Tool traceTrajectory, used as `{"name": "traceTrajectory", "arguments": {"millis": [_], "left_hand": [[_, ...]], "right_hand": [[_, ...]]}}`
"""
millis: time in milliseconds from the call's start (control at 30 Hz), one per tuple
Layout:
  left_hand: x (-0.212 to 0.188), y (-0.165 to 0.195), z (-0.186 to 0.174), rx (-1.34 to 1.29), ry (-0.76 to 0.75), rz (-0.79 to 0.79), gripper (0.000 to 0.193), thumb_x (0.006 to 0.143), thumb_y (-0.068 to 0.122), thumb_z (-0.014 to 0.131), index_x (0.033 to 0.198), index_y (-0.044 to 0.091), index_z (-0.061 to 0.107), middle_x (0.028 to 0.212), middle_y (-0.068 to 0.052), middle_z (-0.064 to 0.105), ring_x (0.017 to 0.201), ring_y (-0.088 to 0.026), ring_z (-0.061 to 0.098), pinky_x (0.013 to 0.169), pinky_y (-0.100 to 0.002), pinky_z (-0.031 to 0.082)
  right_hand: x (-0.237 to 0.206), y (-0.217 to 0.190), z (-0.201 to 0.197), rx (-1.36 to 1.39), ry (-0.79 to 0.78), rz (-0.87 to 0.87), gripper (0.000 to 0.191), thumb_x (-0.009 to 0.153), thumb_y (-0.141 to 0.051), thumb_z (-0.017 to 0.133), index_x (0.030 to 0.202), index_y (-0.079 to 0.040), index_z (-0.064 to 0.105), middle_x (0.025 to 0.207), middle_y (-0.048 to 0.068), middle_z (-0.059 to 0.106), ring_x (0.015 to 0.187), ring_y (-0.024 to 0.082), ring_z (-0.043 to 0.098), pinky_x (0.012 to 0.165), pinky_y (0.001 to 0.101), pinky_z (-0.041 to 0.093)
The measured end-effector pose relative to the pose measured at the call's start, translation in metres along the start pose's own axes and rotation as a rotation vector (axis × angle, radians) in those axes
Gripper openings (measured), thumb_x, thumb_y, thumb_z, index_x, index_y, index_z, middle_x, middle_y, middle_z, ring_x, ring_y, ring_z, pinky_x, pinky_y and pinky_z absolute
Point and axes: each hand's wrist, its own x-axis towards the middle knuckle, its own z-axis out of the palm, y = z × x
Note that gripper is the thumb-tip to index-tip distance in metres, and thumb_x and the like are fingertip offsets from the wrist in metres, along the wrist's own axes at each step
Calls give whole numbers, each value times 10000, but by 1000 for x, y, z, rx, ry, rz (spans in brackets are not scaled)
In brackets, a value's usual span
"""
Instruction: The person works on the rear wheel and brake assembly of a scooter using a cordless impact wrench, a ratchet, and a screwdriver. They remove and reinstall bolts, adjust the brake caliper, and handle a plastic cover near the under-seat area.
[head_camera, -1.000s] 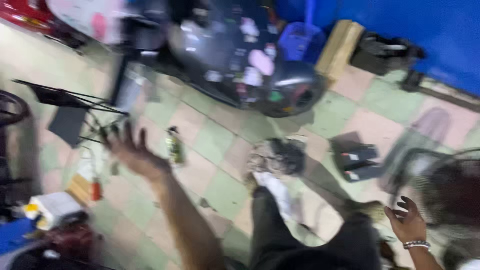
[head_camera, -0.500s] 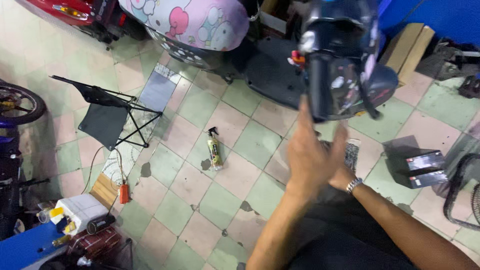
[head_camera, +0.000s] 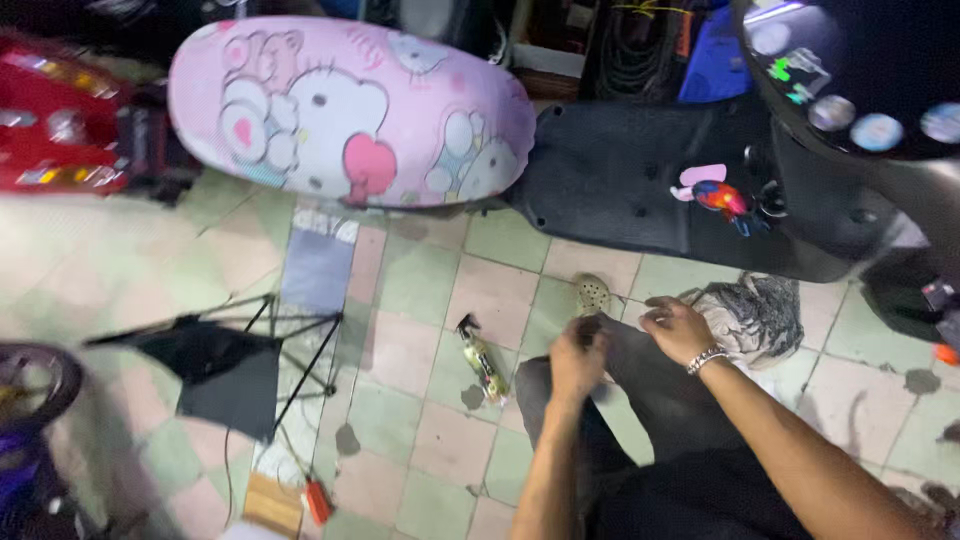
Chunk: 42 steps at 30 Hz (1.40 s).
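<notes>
Left hand (head_camera: 577, 360) blurred over dark trouser knee (head_camera: 640, 370), fingers' hold unclear, right hand (head_camera: 678, 328) fingers curled, contents hidden, grey rag (head_camera: 752, 312) beside

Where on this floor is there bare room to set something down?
Bare tiles lie between the spray bottle and the folding stool, and below the pink scooter seat. It is crowded around both hands, by the rag and floor drain.
</notes>
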Motion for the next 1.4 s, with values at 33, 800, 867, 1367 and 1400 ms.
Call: {"name": "traceTrajectory", "arguments": {"millis": [33,800,867,1367,1400], "left_hand": [[21,-11,-5,41,-19,-37,309,868,166,735,1139,18,715,1013,-169,780,947,-270,771,835,-359,590],[231,-168,11,23,-57,-184,254,842,93,710,1088,36,731,1004,-105,766,924,-210,723,822,-315,550],[245,-163,23,-212,19,-282,297,849,99,618,1134,76,701,979,-106,769,880,-222,716,783,-336,555],[285,-146,46,398,177,30,448,833,278,804,1133,-9,635,1077,-215,734,1025,-378,683,948,-454,523],[270,-150,42,353,177,-28,520,820,297,814,1159,-34,601,1071,-240,719,1018,-375,677,937,-445,542]], "right_hand": [[7,-9,3,8,100,52,494,880,-351,700,1307,-105,676,1145,77,791,1023,221,774,929,352,580],[282,50,49,-345,742,-115,388,1128,-82,485,1461,85,378,1325,341,549,1170,480,645,1002,508,538],[290,41,42,-362,557,70,408,1131,-158,450,1486,37,400,1308,368,534,1001,489,663,814,528,555],[275,100,44,676,455,187,427,1093,-459,415,930,-71,492,675,95,518,500,218,484,440,353,370],[258,114,54,850,458,208,449,1087,-466,410,863,-88,503,626,63,503,456,187,457,405,331,345]]}}
